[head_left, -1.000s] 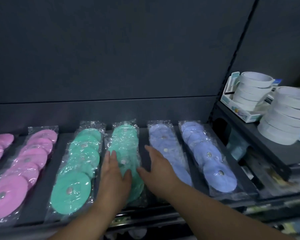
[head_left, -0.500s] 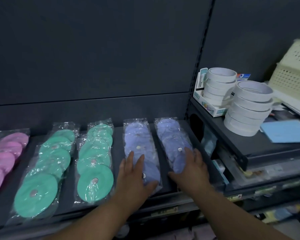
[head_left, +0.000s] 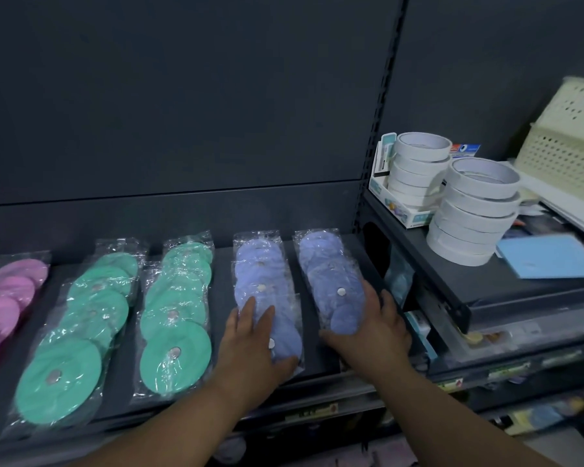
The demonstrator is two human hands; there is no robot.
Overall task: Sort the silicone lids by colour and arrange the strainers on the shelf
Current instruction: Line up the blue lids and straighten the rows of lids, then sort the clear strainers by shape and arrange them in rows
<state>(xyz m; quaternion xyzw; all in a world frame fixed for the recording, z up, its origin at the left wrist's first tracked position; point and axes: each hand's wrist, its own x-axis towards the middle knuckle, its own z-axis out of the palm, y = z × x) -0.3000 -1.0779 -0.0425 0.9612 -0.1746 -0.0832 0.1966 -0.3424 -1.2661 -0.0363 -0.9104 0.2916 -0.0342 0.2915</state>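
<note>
Pink lids [head_left: 5, 298] cut off L edge, cream basket [head_left: 567, 153] R edge (lower shelves [head_left: 520, 369] blurred).

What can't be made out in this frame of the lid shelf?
In the head view:
Pink lids: cut off by the left edge, count unknown.
Right blue pack: near end covered by the right hand; its grip is unclear.
Left blue pack: near end under the left hand.
Cream basket: cut by the right edge.
Goods at lower right: blurred.
</note>
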